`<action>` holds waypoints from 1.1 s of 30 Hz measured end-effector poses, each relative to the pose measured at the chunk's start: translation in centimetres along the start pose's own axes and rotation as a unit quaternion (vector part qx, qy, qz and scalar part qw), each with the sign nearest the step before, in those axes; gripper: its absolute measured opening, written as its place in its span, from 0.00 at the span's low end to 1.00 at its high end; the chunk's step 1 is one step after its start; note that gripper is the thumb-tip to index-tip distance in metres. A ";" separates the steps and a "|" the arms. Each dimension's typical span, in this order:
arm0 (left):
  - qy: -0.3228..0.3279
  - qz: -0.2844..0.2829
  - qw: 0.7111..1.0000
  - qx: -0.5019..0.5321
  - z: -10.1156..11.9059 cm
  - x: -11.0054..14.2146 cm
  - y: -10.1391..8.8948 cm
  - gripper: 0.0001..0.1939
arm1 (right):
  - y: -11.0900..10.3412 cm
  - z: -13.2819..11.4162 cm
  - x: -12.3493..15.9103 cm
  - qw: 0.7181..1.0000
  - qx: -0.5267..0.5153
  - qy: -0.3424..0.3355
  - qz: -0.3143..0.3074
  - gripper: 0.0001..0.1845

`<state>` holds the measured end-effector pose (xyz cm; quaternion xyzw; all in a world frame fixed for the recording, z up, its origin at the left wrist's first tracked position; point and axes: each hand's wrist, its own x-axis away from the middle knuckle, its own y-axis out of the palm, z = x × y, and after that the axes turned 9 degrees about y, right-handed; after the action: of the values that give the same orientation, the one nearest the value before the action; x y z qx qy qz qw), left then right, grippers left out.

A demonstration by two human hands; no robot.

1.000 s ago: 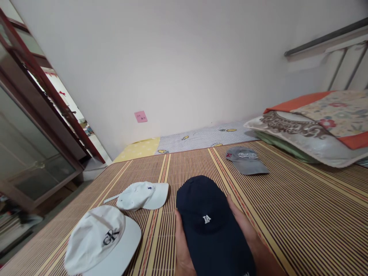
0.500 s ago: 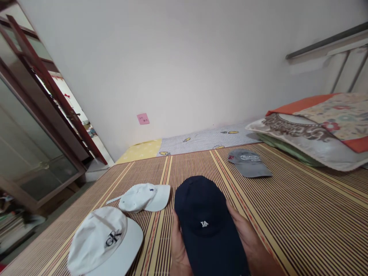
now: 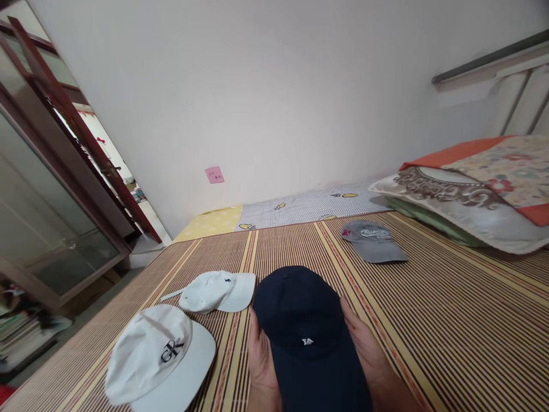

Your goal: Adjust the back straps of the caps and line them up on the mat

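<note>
A navy baseball cap (image 3: 306,315) with small white letters on its front is held up between both my hands, its brim toward me. My left hand (image 3: 262,360) grips its left side and my right hand (image 3: 369,355) its right side; the fingers under the cap are hidden. To the left lies a white cap with black "CK" letters (image 3: 150,349). Just beyond it rests a smaller white cap with a dark emblem (image 3: 210,292), its strap sticking out to the left. A grey cap (image 3: 373,243) sits farther back on the right.
The caps lie on a striped bamboo mat (image 3: 463,320) over a bed. Pillows (image 3: 450,200) are piled at the right, below a grey rail (image 3: 489,60). Patterned bedding (image 3: 300,206) runs along the wall, which bears a pink note (image 3: 214,175). A glass-panelled door (image 3: 55,217) stands at left.
My hands have spread slightly apart on the navy cap, which looks wider and tilted a little more, its crown shifted left. The other caps stay in place; the view has shifted slightly.
</note>
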<state>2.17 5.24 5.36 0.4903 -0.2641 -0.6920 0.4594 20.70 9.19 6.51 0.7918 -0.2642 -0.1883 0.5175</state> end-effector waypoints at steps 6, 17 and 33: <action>-0.014 0.009 1.000 0.004 0.1 -0.1 0.3 0.32 | -0.3 -0.7 -0.1 0.999 -0.045 0.023 -0.005 0.28; -0.072 0.040 0.996 -0.016 -1.6 0.0 1.0 0.35 | -0.5 0.1 -0.2 1.000 0.008 0.006 0.021 0.33; -0.017 0.029 0.999 -0.001 -1.1 -0.5 0.0 0.31 | 0.0 -0.4 0.1 0.999 -0.044 0.009 0.006 0.31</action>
<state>3.20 5.78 5.20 0.4708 -0.2852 -0.6867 0.4748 21.01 9.42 6.72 0.7687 -0.2555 -0.1891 0.5551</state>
